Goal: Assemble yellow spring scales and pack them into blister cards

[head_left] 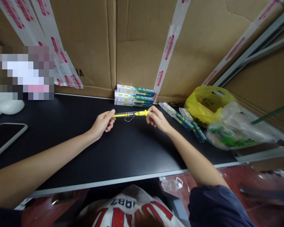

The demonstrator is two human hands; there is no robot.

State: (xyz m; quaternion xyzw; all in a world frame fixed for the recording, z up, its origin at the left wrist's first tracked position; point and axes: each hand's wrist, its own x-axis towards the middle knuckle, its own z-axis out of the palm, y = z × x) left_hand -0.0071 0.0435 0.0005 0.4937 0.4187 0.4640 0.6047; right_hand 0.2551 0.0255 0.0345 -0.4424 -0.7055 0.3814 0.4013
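A slim yellow spring scale [132,114] with a clear tube lies level between my two hands, above the black tabletop. My left hand [103,122] is closed round its thin yellow end. At the other end, the fingers of my right hand [155,118] pinch the thicker yellow cap. Just below the tube shows a bent wire hook [129,119]; whether it joins the scale I cannot tell. Behind the scale is a stack of white and green printed boxes [134,95]. Two similar boxes [176,116] lie at an angle right of my right hand.
The black table [123,157] ends in a pale front edge. On the right sit a yellow plastic bag [198,104] and a clear bag [239,135], beside a metal frame. A phone [7,137] lies at the left. Large taped cardboard [137,47] stands behind.
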